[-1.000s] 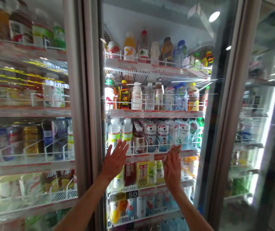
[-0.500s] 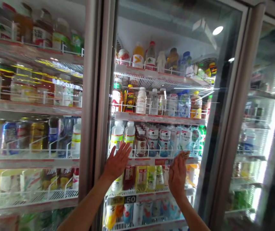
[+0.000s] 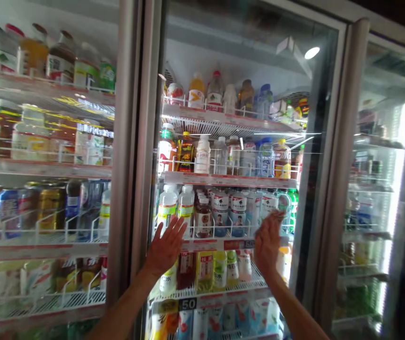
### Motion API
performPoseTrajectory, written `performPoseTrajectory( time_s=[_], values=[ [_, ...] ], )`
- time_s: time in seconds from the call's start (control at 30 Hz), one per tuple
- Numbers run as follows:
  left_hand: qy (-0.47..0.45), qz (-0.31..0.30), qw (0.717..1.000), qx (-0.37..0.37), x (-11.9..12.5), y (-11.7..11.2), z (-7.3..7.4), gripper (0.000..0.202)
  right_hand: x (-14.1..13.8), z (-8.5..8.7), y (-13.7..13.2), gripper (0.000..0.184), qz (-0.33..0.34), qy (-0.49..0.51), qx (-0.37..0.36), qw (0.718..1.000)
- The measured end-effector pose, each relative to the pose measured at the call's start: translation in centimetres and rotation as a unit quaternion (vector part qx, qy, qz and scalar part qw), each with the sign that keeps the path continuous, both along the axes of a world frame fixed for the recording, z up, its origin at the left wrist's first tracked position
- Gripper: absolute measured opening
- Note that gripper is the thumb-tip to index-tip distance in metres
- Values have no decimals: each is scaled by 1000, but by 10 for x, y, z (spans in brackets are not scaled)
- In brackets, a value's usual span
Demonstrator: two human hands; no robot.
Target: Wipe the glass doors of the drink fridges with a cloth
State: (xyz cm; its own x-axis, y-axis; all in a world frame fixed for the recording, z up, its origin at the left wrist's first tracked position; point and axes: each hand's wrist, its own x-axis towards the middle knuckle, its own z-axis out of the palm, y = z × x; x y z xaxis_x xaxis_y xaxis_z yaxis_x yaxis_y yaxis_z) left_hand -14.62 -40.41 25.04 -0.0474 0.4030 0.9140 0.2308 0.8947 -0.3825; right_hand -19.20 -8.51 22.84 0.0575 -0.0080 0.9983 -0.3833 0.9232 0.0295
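**Small brown crumpled wad (image 3: 277, 216) + tall clear glass door (image 3: 223, 47): how they're prob handling**

OK so the left hand (image 3: 165, 248) is holding flat, fingers straight and a bit apart, palm towards the glass. Can't tell if it's actually touching. The right hand (image 3: 268, 241) is bunching its fingers around the wad, which is poking out past the fingertips. It's sitting in front of the right end of the third shelf's long pale front edge (image 3: 205, 245). Cloth or paper? Can't tell.

IMO the wad's prob being v light, soft and squashy, nothing to break, so gripping it in a bunch is fine. The door's prob heavy, stiff, slick and crackable if knocked; I'd be taking it by the grey upright metal frame (image 3: 152, 94) along its left edge, not by the pane.

Counts, middle section: 2 hands, 1 wad. At the third shelf's front left corner, 2 white-capped clear bottles w/ green-yellow labels (image 3: 187, 208) are leading the rows. Nr mid front edge, 2 white-and-blue bottles w/ black spade logos (image 3: 238, 212) are standing side by side. Top shelf: 1 orange bottle w/ white label (image 3: 196, 93), 1 red-capped clear bottle (image 3: 215, 93). Back rows are blurring/hiding, so no count there, soz.
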Motion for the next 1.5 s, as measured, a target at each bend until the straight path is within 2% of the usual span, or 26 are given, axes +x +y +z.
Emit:
performPoseTrajectory(
  time_s=[0.07, 0.13, 0.17, 0.2, 0.27, 0.33, 0.37, 0.4, 0.47, 0.53, 0.57, 0.6, 0.7, 0.77, 0.8, 0.83, 0.93, 0.97, 1.0, 1.1, 1.17, 1.23, 1.3, 1.37, 1.43, 1.5],
  values=[
    [-3, 1, 1000, 1, 1, 0, 0, 56, 6, -10, -16, 61, 18, -49, 140, 989],
    [-5, 0, 1000, 1, 1, 0, 0, 56, 8, -16, -11, 61, 9, -73, 235, 969],
    [-5, -1, 1000, 1, 0, -1, 0, 56, 7, -16, 1, 61, -5, -67, 232, 970],
    [-5, -2, 1000, 2, 0, -1, 0, 56, 5, -12, 15, 62, -20, -50, 191, 980],
    [-4, -2, 1000, 0, -1, -1, 0, 55, -2, -1, 40, 61, -43, -10, 49, 998],
    [-1, 1, 1000, -3, -1, -2, -1, 55, -6, 8, 46, 60, -37, 9, -38, 999],
    [2, 3, 1000, -3, -2, -2, -1, 55, -6, 8, 40, 60, -26, 9, -35, 999],
    [5, 5, 1000, -2, -2, -2, -1, 55, -5, 6, 30, 60, -13, 1, -2, 1000],
    [7, 8, 1000, 1, -2, -2, -1, 55, 0, -3, 11, 62, 10, -29, 117, 993],
    [1, 10, 1000, 0, -2, -3, -1, 54, 3, -10, 8, 62, 11, -54, 211, 976],
    [-3, 10, 1000, -1, -2, -3, -1, 53, 2, -10, 16, 62, 2, -60, 216, 975],
    [-7, 11, 1000, -1, -2, -4, -1, 52, 0, -7, 27, 62, -10, -57, 187, 981],
    [-12, 11, 1000, -2, -2, -4, -2, 51, -11, 12, 62, 61, -34, -15, -2, 999],
    [-12, 11, 1000, 1, -3, -3, -2, 50, -14, 20, 64, 60, -22, 4, -63, 998],
    [-10, 13, 1000, 4, -3, -2, -2, 49, -12, 20, 59, 60, -8, 0, -47, 999],
    [-7, 15, 1000, 7, -2, -2, -1, 49, -10, 17, 52, 60, 8, -15, -1, 1000],
    [3, 41, 999, -15, 2, -5, 1, 49, -3, 4, 42, 60, 41, -65, 179, 981],
    [6, 51, 998, -31, 4, -6, 2, 50, -3, 2, 47, 59, 35, -66, 191, 979],
    [6, 57, 997, -46, 6, -8, 4, 52, -6, 4, 56, 59, 21, -58, 168, 984],
    [10, 53, 997, -61, 12, -10, 16, 55, -17, 21, 77, 58, -22, -2, -11, 1000],
    [25, 49, 998, -34, 12, -5, 32, 58, -21, 34, 67, 59, -19, 26, -54, 998],
    [45, 52, 998, 13, 8, 6, 53, 61, -18, 40, 39, 61, 3, 31, 0, 1000],
    [57, 55, 995, 60, 2, 19, 76, 62, -12, 39, 15, 62, 19, 16, 104, 994],
    [61, 61, 992, 88, -5, 30, 93, 61, -10, 41, 13, 61, 16, 5, 188, 982],
    [66, 71, 990, 104, -12, 36, 101, 61, -17, 53, 34, 60, -1, 20, 171, 985],
    [66, 79, 989, 107, -16, 37, 102, 61, -27, 75, 58, 57, -18, 55, 59, 997]
  ],
)
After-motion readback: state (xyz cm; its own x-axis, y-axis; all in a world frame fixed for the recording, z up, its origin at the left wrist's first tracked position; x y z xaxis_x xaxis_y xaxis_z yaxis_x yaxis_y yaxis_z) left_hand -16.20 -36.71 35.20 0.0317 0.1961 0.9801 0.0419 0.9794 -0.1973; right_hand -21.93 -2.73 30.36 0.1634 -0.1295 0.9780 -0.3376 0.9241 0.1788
